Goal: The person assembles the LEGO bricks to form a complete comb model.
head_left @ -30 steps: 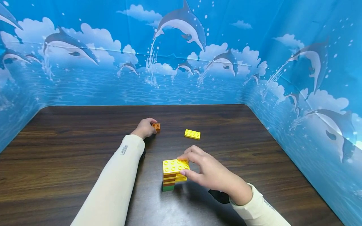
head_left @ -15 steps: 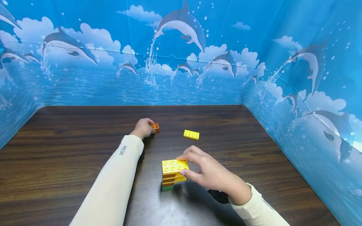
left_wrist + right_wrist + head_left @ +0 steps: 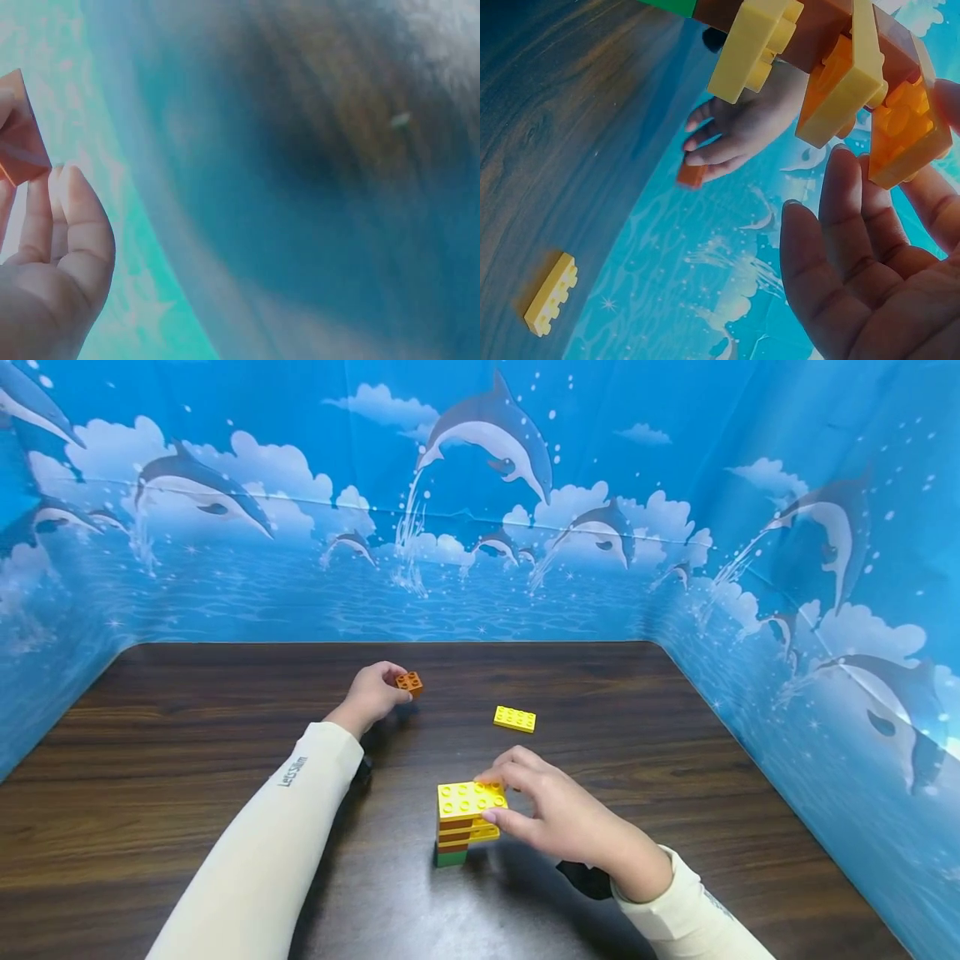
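My left hand pinches a small orange-brown building brick with studs on top, held above the table at the far middle. In the left wrist view that brick sits between thumb and fingertips. Nearer to me stands a stack of bricks, green at the bottom, then brown and yellow layers by turns. Thumb and fingers of my right hand hold the right end of its top yellow brick. From the right wrist view, the yellow bricks jut out sideways past the brown ones.
A loose flat yellow brick lies on the dark wooden table, beyond the stack and slightly right. Blue dolphin-print sheeting borders the table's back and sides.
My left hand has raised the orange-brown brick off the table and shifted slightly back and left. The right hand stays at the stack; the view has tilted a little.
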The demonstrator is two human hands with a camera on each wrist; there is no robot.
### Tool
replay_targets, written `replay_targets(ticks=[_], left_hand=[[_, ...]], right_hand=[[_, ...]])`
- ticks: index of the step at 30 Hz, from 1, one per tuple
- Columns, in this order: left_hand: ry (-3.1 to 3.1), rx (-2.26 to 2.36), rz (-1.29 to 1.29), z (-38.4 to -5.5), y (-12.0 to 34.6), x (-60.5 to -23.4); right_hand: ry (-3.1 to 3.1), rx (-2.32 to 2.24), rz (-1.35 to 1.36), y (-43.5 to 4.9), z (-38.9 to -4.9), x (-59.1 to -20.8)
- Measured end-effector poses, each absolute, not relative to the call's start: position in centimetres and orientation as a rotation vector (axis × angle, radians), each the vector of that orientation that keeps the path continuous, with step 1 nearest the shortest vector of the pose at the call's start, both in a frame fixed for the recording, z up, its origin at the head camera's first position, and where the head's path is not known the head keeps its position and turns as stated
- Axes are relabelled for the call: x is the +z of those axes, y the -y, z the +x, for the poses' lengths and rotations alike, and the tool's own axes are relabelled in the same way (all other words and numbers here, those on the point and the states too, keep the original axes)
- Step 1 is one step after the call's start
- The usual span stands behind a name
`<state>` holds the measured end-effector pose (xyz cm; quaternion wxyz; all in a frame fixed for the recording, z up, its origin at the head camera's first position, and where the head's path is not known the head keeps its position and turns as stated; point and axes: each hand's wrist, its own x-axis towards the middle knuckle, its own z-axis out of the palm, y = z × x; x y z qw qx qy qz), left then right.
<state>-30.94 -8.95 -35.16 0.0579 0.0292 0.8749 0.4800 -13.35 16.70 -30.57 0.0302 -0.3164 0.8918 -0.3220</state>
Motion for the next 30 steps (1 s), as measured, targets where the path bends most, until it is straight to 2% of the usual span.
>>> replay_targets(ticks=[13, 30], left_hand=[[-2.645, 1.554, 0.164, -28.8, 9.9, -31.4], [-2.662, 1.501, 0.298, -23.9, 9.6, -29.1]], right_hand=[[-2.752, -0.988, -0.977, -16.7, -13.2, -30.4], [-2.736, -0.994, -0.961, -16.7, -13.4, -30.4]])
